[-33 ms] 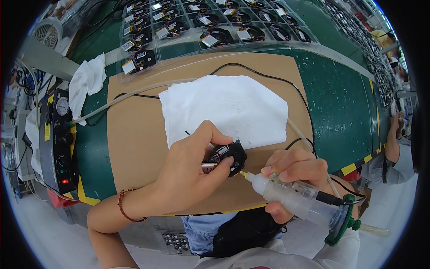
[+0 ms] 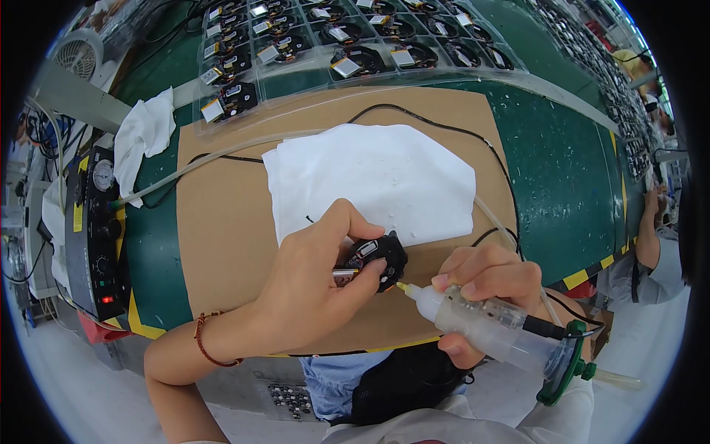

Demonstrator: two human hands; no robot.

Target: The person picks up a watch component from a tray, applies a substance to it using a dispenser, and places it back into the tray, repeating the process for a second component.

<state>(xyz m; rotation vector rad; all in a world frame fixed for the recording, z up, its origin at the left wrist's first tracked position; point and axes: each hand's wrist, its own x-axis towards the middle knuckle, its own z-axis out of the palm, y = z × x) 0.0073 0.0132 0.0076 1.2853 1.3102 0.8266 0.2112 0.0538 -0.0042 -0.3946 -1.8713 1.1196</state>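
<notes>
Between thumb and fingers, my left hand [image 2: 307, 277] pinches a small round black electronic part [image 2: 390, 259] with a silvery battery [image 2: 344, 276] at its side. My right hand [image 2: 495, 277] is wrapped round a clear dispensing syringe [image 2: 484, 325] filled with whitish material. Its yellowish needle tip [image 2: 401, 286] points at the lower right edge of the black part, very close to it; whether they touch I cannot tell. A green cap [image 2: 563, 362] with a hose closes the syringe's rear end. Beyond both hands lies a white cloth [image 2: 377, 174] with several small clear blobs on it.
Brown cardboard [image 2: 214, 244] covers the green bench. Clear trays [image 2: 310, 63] of similar black parts stand at the back. On the left is a black dispenser controller [image 2: 98, 229] with a gauge. A black cable [image 2: 488, 144] loops over the cardboard. Another person's arm [image 2: 648, 233] shows far right.
</notes>
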